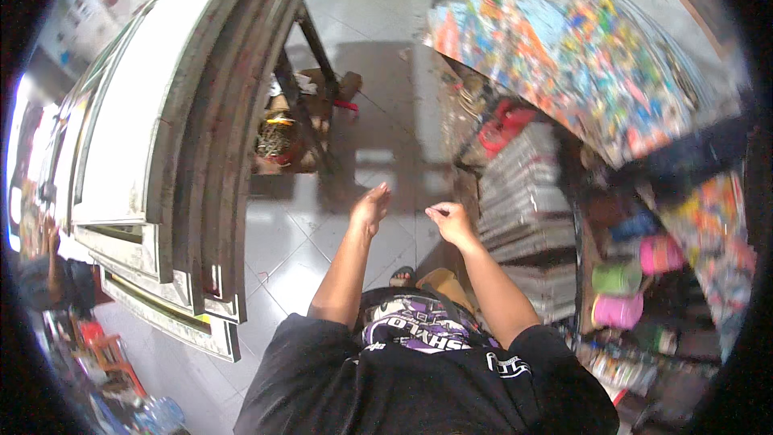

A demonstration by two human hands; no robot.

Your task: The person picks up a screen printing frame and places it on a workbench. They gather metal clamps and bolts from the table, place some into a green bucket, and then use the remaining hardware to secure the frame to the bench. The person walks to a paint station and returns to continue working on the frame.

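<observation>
My left hand [370,208] is held out over the tiled floor, its fingers straight and side by side, with nothing visible in it. To its right, my right hand [451,222] is closed, the fingers curled in toward the thumb. Whatever it may hold is hidden. Neither hand touches anything around it. Nearest to the right hand is a tall stack of grey flat sheets or boards [527,201] under a table. Left of my left hand stands a big stack of pale-topped rectangular frames [129,137] with dark, stained edges.
At the right is a table with a paint-splattered multicoloured top [564,56]. Pink and green tubs [617,279] sit beneath it. Dark stand legs [310,44] and a bundle of clutter [278,141] are beside the frames. A person [52,274] is at the far left.
</observation>
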